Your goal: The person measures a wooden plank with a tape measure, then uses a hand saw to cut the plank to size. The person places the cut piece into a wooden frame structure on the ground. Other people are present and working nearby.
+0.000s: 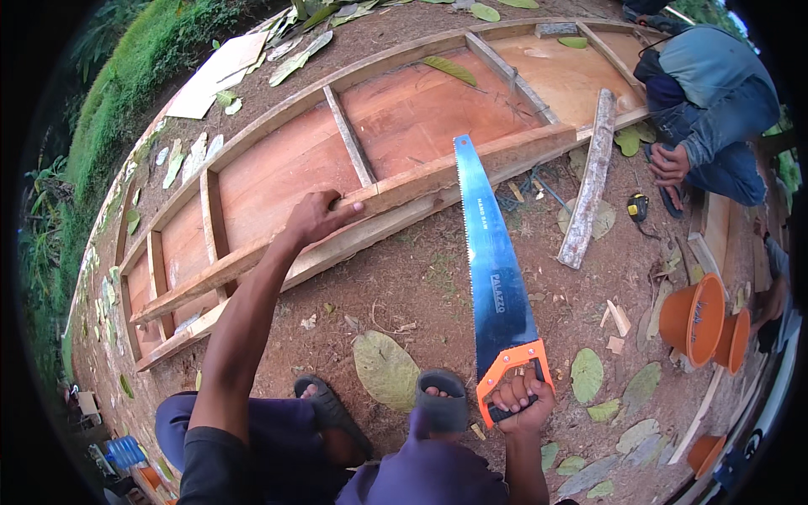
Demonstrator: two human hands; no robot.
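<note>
My right hand grips the orange-and-black handle of a hand saw. Its long blue-silver blade points away from me, teeth on the left, and the tip overlaps a wooden beam in view; whether they touch I cannot tell. That beam lies lengthwise along the near side of a large wooden frame backed with reddish plywood. My left hand is closed over the beam, left of the blade, with a thumb or finger stretched along its top. A thin dark line crosses the beam just right of that hand.
At the right another person squats by the frame's far end. A rough bark-covered plank, a yellow-black tape measure and orange pots are on the ground. Large leaves and wood scraps lie about my sandalled feet.
</note>
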